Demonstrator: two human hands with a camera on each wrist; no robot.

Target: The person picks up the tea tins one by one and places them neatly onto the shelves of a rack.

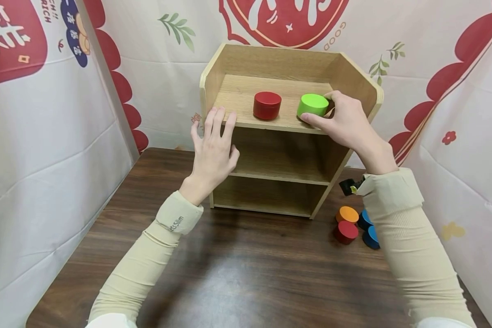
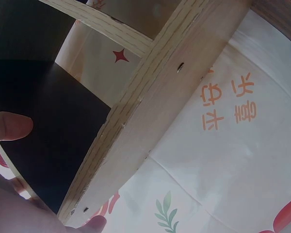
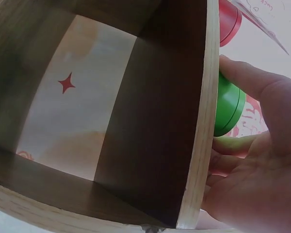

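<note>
On the top board of a small wooden shelf unit point(image 1: 270, 130), a green round tin point(image 1: 311, 104) sits toward the right side. My right hand point(image 1: 348, 118) pinches it, thumb at the front and fingers behind; the right wrist view shows the green tin point(image 3: 229, 107) between thumb and fingers. A red round tin point(image 1: 267, 105) stands to its left on the same board. At the unit's left front corner, my left hand point(image 1: 214, 152) rests with spread, fairly straight fingers. In the left wrist view its thumb point(image 2: 12, 126) lies before the dark opening under the top board.
Right of the unit, on the dark wooden table point(image 1: 229, 273), an orange round tin point(image 1: 347, 214), a red one point(image 1: 346, 232) and blue ones point(image 1: 371, 238) sit together, partly behind the right sleeve. A printed white cloth point(image 1: 156, 82) hangs close behind and at both sides.
</note>
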